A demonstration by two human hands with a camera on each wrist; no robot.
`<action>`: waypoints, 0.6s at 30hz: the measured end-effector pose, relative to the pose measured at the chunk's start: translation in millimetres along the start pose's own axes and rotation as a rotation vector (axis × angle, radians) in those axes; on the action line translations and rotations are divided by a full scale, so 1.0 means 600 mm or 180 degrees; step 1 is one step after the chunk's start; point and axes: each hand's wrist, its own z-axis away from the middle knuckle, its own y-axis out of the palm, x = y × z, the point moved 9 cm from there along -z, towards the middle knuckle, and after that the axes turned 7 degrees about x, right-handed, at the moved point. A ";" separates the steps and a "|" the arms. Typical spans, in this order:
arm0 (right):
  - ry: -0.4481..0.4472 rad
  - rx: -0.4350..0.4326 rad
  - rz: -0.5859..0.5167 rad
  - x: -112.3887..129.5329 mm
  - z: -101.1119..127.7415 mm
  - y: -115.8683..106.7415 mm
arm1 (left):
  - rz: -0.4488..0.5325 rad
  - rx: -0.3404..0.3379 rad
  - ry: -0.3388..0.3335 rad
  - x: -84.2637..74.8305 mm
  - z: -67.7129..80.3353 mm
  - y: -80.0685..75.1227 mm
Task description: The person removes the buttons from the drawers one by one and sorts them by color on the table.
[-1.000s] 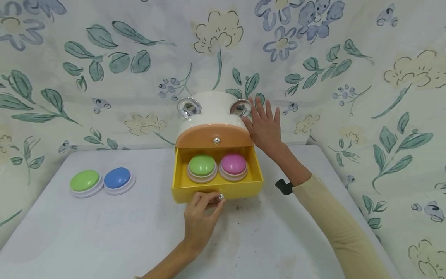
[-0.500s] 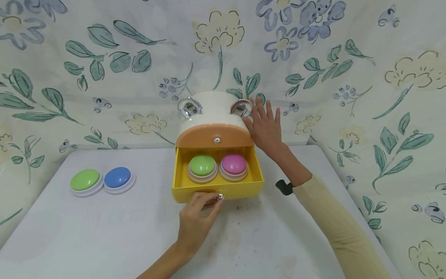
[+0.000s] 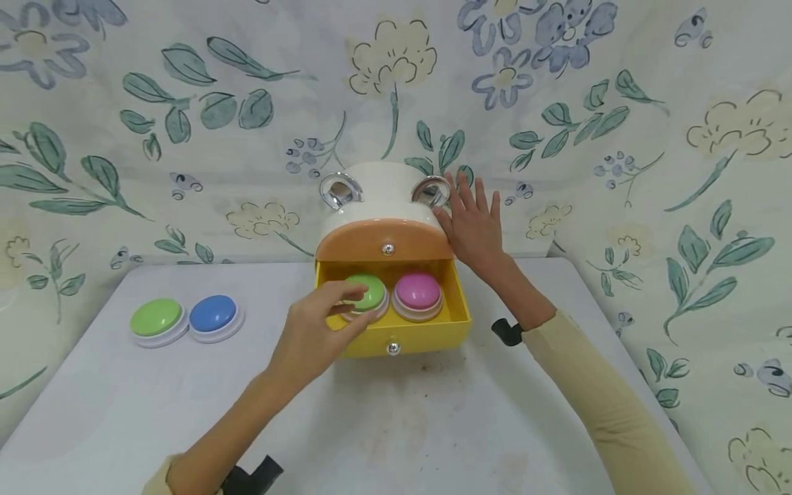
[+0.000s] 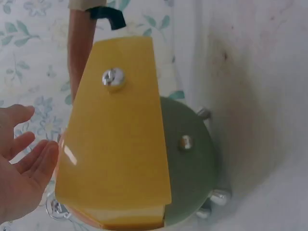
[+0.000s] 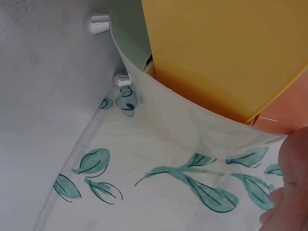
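Note:
A small white chest, with chrome rings on both sides and an orange drawer, stands on the table. Below the orange front, a yellow drawer is pulled out. Inside it sit a green dome button and a pink dome button, both on white bases. My left hand hovers at the drawer's left front, partly covering the green button, with thumb and fingers apart; the left wrist view shows nothing held by that hand. My right hand rests flat, fingers spread, against the chest's right side.
Another green dome button and a blue dome button lie side by side on the white table to the left. A floral cloth hangs behind the table. Underneath, a green lower front with a knob shows on the chest.
My left hand has let go of the yellow drawer's silver knob and moved up and left to the green button. The drawer stays out, and my right hand has stayed in place.

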 end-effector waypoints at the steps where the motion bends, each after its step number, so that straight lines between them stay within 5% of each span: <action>1: 0.0001 0.0003 -0.0002 -0.001 0.000 0.001 | -0.0025 0.0179 -0.0105 0.011 -0.010 0.003; 11: -0.0022 0.0008 -0.0023 -0.001 0.001 0.004 | -0.0140 0.1593 -0.0571 0.090 -0.072 0.037; 18: -0.0041 -0.0007 -0.0043 -0.001 0.001 0.001 | -0.0303 0.1967 -0.0639 0.107 -0.087 0.061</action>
